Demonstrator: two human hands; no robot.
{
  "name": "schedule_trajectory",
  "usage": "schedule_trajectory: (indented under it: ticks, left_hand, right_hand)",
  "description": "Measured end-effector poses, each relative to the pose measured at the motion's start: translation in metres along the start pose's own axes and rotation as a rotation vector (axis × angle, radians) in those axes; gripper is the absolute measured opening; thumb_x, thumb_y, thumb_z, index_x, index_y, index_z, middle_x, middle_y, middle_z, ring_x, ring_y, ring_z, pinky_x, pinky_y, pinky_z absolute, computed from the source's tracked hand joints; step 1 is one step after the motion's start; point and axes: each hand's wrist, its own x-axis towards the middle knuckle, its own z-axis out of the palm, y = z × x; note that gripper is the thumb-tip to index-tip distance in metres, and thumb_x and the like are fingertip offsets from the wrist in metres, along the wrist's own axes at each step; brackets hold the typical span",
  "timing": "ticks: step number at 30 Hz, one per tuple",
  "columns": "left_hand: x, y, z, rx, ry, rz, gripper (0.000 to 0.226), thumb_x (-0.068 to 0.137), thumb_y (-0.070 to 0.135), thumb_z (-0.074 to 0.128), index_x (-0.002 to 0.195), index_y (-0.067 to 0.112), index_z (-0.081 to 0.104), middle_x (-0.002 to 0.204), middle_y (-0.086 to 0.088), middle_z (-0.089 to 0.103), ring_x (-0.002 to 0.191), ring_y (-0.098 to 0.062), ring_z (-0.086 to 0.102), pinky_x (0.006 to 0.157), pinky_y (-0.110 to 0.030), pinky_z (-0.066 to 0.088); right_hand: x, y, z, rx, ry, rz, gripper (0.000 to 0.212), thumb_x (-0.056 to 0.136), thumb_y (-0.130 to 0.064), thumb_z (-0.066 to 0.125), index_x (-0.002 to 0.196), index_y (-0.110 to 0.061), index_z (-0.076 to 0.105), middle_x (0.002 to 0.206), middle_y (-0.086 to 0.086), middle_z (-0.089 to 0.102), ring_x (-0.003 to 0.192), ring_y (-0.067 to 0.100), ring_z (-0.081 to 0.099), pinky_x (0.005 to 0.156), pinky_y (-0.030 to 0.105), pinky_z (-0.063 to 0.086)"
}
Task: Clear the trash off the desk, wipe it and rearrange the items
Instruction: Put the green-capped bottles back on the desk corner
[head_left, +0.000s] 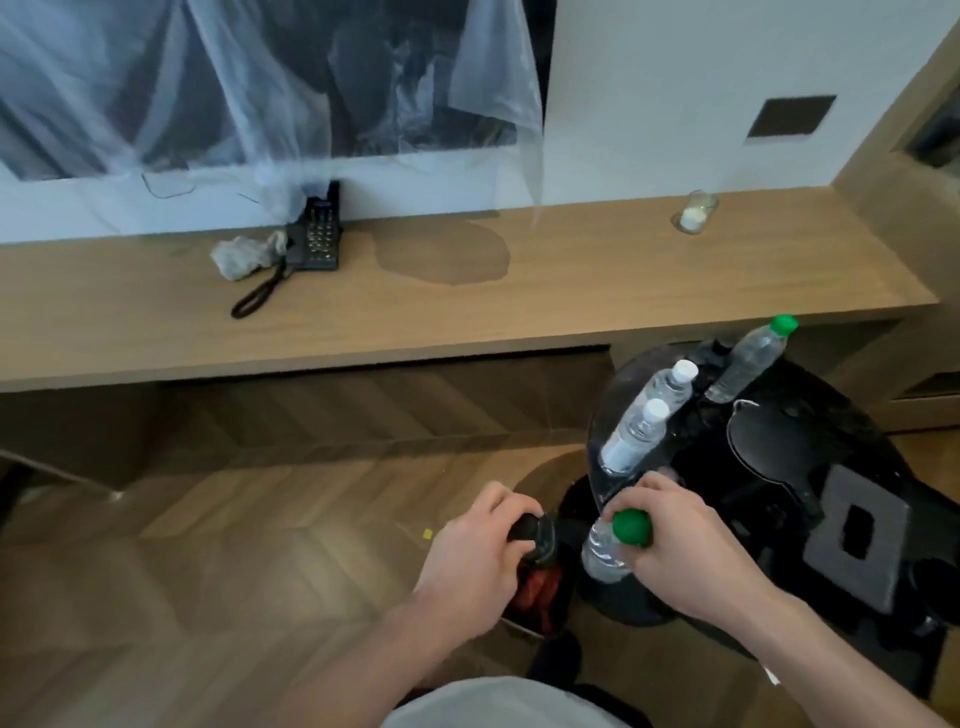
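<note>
You stood back from the long wooden desk (467, 312), and both of your hands were low, off its front edge, over the floor and the black round side table (779, 467) at the desk's right end. So whatever you were to do on the desk lay up and away from you, across the front edge. Toward the left of the desk, near the back edge, the crumpled grey rag (244, 255) lay touching the black push-button telephone (316, 236), whose long axis ran front to back, its coiled cord trailing toward the front edge. Right of the telephone a wet-looking dark patch (441, 254) spread near the back edge, and far along to the right stood a small clear glass with something white in it (696, 212). Your left hand (478, 551) was curled round the black cap of a dark bottle with a red label (535, 566), held upright just left of the side table. Your right hand (691, 545) gripped a clear plastic bottle with a green cap (613, 545), tilted, cap toward you. I judged the left hand nearer the rag, though both were full. Three more clear plastic water bottles (644, 415) stood on the side table.
</note>
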Motion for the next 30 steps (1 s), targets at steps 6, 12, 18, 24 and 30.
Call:
schedule_trajectory:
  ticks: [6, 12, 18, 24, 30]
  left_hand:
    - [-0.066, -0.076, -0.089, -0.035, 0.233, -0.114, 0.029, 0.098, 0.021, 0.066, 0.118, 0.041, 0.058, 0.113, 0.026, 0.044, 0.084, -0.005, 0.06, 0.077, -0.021, 0.051]
    - [-0.149, -0.158, -0.184, -0.003, 0.444, -0.212, 0.032, 0.097, 0.022, 0.067, 0.122, 0.04, 0.061, 0.114, 0.024, 0.047, 0.082, -0.008, 0.061, 0.07, -0.014, 0.05]
    - [-0.217, -0.214, -0.265, 0.049, 0.618, -0.334, 0.029, 0.101, 0.029, 0.064, 0.127, 0.041, 0.058, 0.117, 0.022, 0.045, 0.094, -0.014, 0.063, 0.076, -0.02, 0.057]
    - [-0.257, -0.263, -0.339, 0.015, 0.777, -0.443, 0.027, 0.1, 0.027, 0.066, 0.122, 0.042, 0.061, 0.116, 0.023, 0.049, 0.093, -0.009, 0.065, 0.077, -0.019, 0.055]
    - [-0.263, -0.322, -0.411, 0.023, 0.87, -0.534, 0.029, 0.099, 0.026, 0.066, 0.122, 0.044, 0.061, 0.116, 0.023, 0.05, 0.098, -0.002, 0.06, 0.075, -0.016, 0.048]
  right_hand:
    - [0.026, -0.128, 0.031, -0.051, -0.016, -0.208, 0.025, 0.085, -0.023, 0.078, 0.098, -0.042, 0.068, 0.1, -0.025, 0.051, 0.089, 0.001, 0.058, 0.084, 0.026, 0.049]
    - [0.052, -0.265, 0.065, 0.01, -0.032, -0.383, 0.031, 0.081, -0.027, 0.086, 0.099, -0.045, 0.069, 0.102, -0.023, 0.057, 0.092, 0.0, 0.061, 0.081, 0.02, 0.05]
    - [0.071, -0.38, 0.091, 0.05, -0.093, -0.58, 0.031, 0.085, -0.03, 0.085, 0.105, -0.045, 0.068, 0.11, -0.027, 0.058, 0.1, -0.004, 0.057, 0.084, 0.018, 0.045]
    - [0.109, -0.486, 0.109, 0.025, -0.129, -0.734, 0.028, 0.086, -0.033, 0.084, 0.104, -0.046, 0.067, 0.105, -0.027, 0.058, 0.086, -0.002, 0.057, 0.07, 0.015, 0.041]
    - [0.165, -0.581, 0.129, 0.035, -0.188, -0.831, 0.031, 0.087, -0.03, 0.083, 0.108, -0.045, 0.066, 0.109, -0.028, 0.058, 0.091, -0.002, 0.06, 0.07, 0.016, 0.052]
